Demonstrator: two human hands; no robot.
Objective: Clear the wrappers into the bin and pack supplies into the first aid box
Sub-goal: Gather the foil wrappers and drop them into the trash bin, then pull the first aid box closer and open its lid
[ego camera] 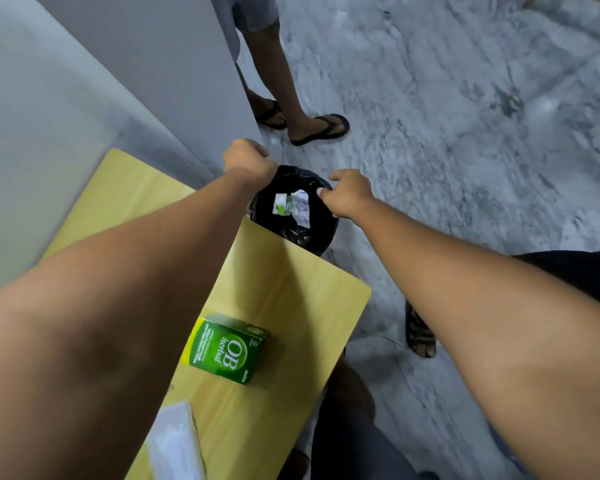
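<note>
A black bin with a black liner stands on the floor just past the table's far corner. Two crumpled white wrappers lie inside it, one with a green patch. My left hand is a closed fist at the bin's far-left rim and seems to grip the liner edge. My right hand curls over the right rim, with thumb and fingers pinched at the liner. A green "OB herbal" box lies on the yellow table between my forearms. No first aid box is in view.
A white translucent packet lies at the table's near edge. Another person's legs in black flip-flops stand just beyond the bin. A grey wall runs along the left. My sandalled foot is on the marbled floor.
</note>
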